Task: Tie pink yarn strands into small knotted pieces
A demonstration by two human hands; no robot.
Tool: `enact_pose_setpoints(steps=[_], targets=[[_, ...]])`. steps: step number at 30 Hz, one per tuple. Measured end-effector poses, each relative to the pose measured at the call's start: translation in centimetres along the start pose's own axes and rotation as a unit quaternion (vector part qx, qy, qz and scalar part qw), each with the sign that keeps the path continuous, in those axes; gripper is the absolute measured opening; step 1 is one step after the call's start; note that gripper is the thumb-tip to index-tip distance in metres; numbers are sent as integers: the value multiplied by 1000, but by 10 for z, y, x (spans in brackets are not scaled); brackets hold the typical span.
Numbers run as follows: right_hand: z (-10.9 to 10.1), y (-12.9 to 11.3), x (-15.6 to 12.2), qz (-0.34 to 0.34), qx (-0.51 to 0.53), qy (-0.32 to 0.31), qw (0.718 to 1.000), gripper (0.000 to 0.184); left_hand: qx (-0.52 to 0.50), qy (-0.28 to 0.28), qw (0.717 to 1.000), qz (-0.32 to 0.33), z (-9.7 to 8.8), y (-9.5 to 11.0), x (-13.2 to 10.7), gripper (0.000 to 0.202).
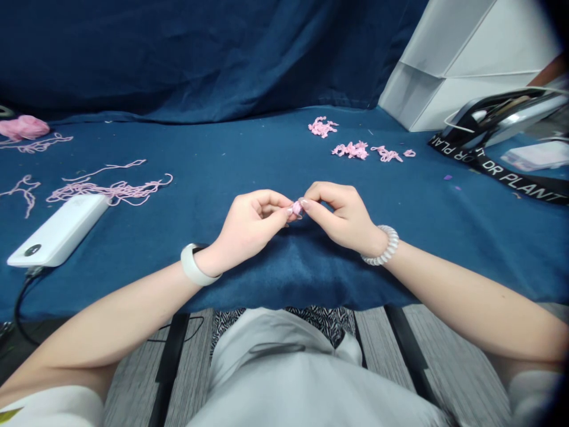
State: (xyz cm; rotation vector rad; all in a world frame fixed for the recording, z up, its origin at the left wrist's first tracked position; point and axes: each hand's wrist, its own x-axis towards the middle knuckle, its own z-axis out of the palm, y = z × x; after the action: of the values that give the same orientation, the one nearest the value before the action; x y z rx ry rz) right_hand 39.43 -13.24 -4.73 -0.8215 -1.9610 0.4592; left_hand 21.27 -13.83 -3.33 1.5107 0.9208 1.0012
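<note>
The left hand (253, 222) and right hand (344, 216) clamp their grip on a small pink yarn bundle (297, 208), while crinkled pink yarn clusters (353, 150) look done and long pink yarn strands (116, 191) unworked.

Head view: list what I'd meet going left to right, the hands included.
White power bank → pale wristband → left hand → small pink piece → right hand → coiled bracelet → black lettered strap.

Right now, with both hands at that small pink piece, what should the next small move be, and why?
I'd probably hold the left hand steady and turn the pink piece slightly with the right hand: both hands' fingers meet there, hiding part of it.
</note>
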Motion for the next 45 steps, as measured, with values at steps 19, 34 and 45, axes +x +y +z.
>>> enact_pose_setpoints(steps=[19,34,45], targets=[[-2,-2,1,47,31,40,998,24,-17,43,999,14,-3,1,1,20],[1,3,0,118,109,-85,983,30,0,-4,1000,-7,-1,0,0,21],[-1,-1,2,132,165,-60,976,32,-7,-9,1000,-9,-1,0,0,19]])
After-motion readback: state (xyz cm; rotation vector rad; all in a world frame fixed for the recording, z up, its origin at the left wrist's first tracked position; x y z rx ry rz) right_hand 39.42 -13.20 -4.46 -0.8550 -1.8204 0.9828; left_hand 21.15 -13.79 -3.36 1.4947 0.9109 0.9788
